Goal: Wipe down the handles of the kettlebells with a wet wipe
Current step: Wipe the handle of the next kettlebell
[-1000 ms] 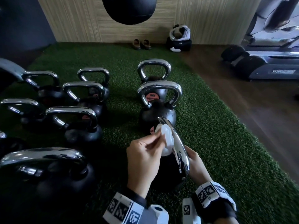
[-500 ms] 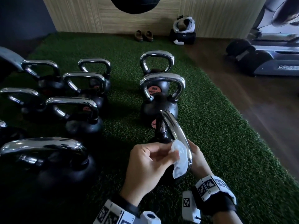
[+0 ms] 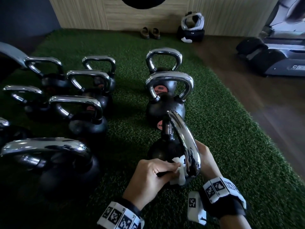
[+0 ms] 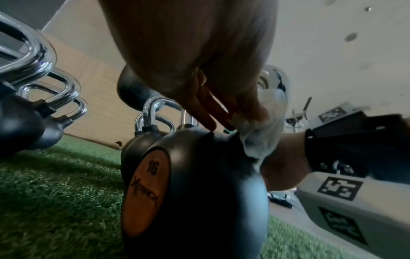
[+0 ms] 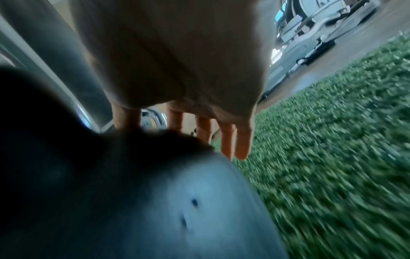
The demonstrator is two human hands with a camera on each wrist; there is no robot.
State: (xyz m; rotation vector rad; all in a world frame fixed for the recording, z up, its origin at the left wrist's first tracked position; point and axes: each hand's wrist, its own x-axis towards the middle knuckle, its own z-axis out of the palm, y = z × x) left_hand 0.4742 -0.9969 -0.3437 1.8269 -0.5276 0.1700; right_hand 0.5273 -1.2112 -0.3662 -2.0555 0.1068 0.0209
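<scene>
The nearest black kettlebell stands on the green turf with its chrome handle edge-on to me. My left hand pinches a white wet wipe against the near, lower end of that handle. The left wrist view shows the wipe bunched by the ball, marked 16. My right hand rests on the ball's right side behind the handle, fingers straight along the ball.
Two more kettlebells stand in a row beyond this one. Several others fill the turf to the left, one large close by. Wooden floor and a treadmill lie right; shoes and a bag sit by the far wall.
My left hand slid the wipe down the handle from its top toward the near lower end. The right hand stayed on the ball's side.
</scene>
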